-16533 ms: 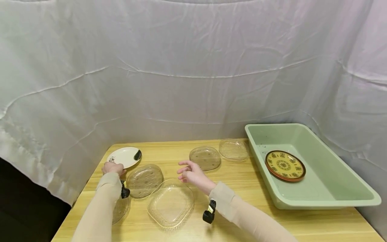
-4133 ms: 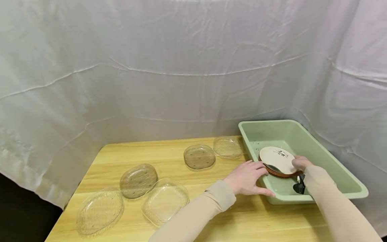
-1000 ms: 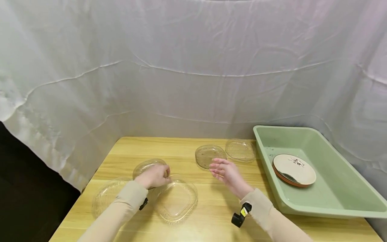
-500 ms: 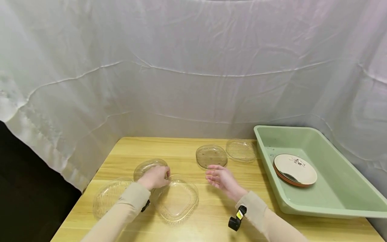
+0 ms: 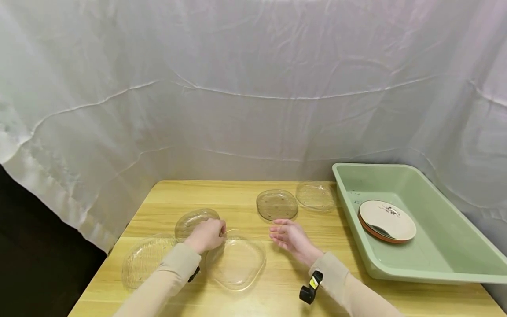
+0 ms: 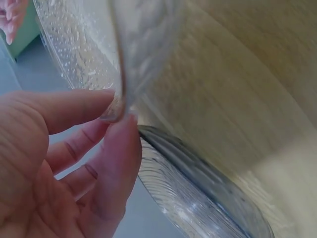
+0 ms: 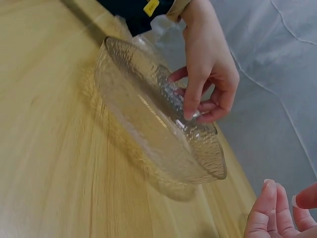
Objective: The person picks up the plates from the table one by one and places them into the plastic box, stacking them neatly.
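Observation:
My left hand (image 5: 207, 235) pinches the far left rim of a clear, rounded-square glass plate (image 5: 236, 264) between thumb and fingers. The left wrist view shows the pinched rim (image 6: 120, 64) up close. In the right wrist view, the plate (image 7: 143, 119) is tilted, with its shadow on the wood below. A smoky oval glass plate (image 5: 189, 220) lies just behind my left hand, partly hidden by it. My right hand (image 5: 294, 240) hovers to the right of the clear plate, fingers loosely bent and holding nothing.
A clear oval plate (image 5: 144, 259) lies at left, partly under the left forearm. Toward the back are a smoky plate (image 5: 277, 205) and another clear one (image 5: 315, 196). At right, a green basin (image 5: 443, 259) holds a white plate (image 5: 387, 219) stacked on a brown-rimmed one.
Since the oldest frame, the white plate has gone from the table's left onto the yellow plate in the basin. Just now the clear plate shifted slightly right and tilted in my left hand.

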`<move>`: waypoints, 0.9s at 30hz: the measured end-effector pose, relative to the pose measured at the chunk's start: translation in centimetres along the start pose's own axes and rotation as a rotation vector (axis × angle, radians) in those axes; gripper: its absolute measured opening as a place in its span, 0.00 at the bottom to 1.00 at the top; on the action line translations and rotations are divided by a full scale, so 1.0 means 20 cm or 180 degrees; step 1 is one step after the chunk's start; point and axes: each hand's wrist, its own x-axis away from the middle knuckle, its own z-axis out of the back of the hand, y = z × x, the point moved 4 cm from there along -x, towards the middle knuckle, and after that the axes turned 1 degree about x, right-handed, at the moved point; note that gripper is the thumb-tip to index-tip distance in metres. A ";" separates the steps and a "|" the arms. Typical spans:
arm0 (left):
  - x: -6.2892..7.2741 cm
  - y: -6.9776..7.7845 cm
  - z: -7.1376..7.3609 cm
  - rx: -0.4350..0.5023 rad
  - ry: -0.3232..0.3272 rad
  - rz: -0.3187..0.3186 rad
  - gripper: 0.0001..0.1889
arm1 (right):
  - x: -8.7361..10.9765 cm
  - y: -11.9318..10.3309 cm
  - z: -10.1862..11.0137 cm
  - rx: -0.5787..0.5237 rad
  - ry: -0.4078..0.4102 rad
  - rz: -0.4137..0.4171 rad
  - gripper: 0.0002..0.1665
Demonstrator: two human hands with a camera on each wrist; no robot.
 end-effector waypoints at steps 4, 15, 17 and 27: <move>-0.01 0.01 -0.01 0.0025 0.0028 0.0008 0.07 | -0.01 -0.01 0.02 0.0078 -0.0026 0.0223 0.23; -0.01 0.05 -0.06 0.0194 -0.0090 0.0065 0.11 | -0.05 -0.01 0.04 0.0161 0.0304 0.0217 0.23; 0.00 0.06 -0.06 0.0175 -0.0131 0.0074 0.12 | -0.05 0.00 0.04 0.0168 0.0314 0.0196 0.23; 0.00 0.09 -0.08 0.0349 -0.0419 0.0112 0.09 | -0.07 0.03 0.07 0.0130 0.0325 0.0124 0.24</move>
